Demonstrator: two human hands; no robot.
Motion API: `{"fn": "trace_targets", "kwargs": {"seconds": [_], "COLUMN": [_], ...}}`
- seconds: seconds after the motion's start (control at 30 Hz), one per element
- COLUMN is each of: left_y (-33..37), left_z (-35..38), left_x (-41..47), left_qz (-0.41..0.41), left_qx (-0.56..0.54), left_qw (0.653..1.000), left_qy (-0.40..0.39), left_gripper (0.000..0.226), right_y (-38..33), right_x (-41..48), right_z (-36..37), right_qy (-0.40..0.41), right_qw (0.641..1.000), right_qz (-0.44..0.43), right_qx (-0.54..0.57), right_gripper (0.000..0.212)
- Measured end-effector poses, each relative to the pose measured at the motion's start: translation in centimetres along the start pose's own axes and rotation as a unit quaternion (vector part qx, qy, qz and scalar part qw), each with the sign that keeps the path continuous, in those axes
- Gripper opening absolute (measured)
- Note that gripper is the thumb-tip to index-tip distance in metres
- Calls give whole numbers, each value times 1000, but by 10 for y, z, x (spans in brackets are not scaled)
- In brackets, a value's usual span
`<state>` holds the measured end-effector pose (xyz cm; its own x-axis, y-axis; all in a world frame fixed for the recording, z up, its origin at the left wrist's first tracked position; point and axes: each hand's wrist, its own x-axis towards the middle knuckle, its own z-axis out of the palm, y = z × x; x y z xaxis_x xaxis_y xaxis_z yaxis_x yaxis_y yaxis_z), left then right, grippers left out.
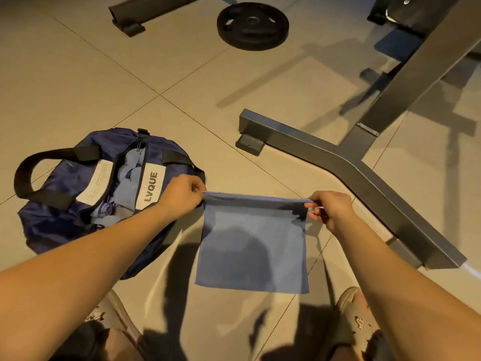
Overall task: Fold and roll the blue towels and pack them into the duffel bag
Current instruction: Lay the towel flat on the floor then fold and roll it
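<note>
Pinching towel by top corners with left hand and right hand, spread apart, likely to keep the edge taut for a square fold, cloth draping below. Just left of grip: open bag holding rolls.

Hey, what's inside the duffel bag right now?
The duffel bag is unzipped, and rolled blue towels show inside. Their count and anything beneath them are hidden by the bag's fabric.

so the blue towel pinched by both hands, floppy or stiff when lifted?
Likely floppy: the blue towel drapes from the edge the left hand and right hand pinch. Probably light, since fingertip pinches suffice. The rolled towels in the duffel bag suggest it rolls compactly.
</note>
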<state>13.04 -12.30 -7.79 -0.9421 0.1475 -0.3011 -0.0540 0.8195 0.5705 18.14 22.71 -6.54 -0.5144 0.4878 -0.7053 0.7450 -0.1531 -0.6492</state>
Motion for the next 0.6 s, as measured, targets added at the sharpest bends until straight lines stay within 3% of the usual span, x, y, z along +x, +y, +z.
{"fn": "trace_targets", "kwargs": {"seconds": [0.2, 0.4, 0.6], "left_y": [-11, -33, -56], "left_z": [18, 44, 69], "left_x": [-64, -109, -139], "left_qz": [55, 58, 112], "left_qx": [20, 35, 94], "left_qw": [998, 997, 987], "left_qy": [-13, -32, -66], "left_gripper": [18, 16, 21], "right_y": [52, 116, 153], "right_x": [-28, -43, -46], "right_z": [-20, -34, -36], "right_qy": [-13, -28, -38], "right_qw": [998, 992, 992], "right_qz": [63, 118, 112], "right_qx": [14, -20, -47], "right_gripper": [5, 9, 7]}}
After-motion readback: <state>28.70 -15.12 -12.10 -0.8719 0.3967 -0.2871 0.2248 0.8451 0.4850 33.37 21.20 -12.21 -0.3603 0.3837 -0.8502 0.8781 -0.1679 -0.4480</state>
